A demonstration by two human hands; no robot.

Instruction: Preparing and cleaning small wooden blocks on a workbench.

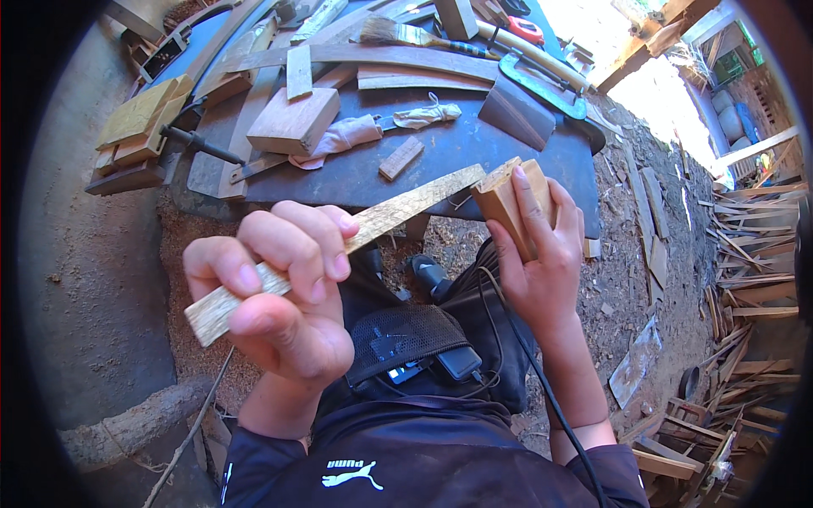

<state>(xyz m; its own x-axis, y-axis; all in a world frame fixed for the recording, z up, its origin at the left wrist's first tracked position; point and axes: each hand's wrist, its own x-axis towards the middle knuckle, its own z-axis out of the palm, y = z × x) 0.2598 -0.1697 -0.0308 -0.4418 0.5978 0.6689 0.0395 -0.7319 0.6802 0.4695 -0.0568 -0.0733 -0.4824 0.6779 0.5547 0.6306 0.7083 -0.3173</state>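
A flat, pale yellowish wooden strip point(411, 206) slants up and right, with my left hand point(292, 284) closed around its nearer end. My right hand point(546, 254) grips a light-brown wooden block point(500, 201), its fingers laid along the block's side and top. The strip's far end meets the block's upper left corner in the picture; whether they touch I cannot tell. Both pieces are held in the air before the near edge of the blue-grey worktable point(364, 173). A small wooden offcut point(401, 158) lies on the table just beyond the strip.
On the table are a thick wood block point(293, 120), a cloth-wrapped tool point(347, 135), a dark wedge-shaped block point(518, 112), a teal C-shaped frame point(542, 85), a paintbrush point(394, 32) and several boards. Stacked wood scraps point(762, 262) line the right side. A black cable point(542, 372) runs past my right forearm.
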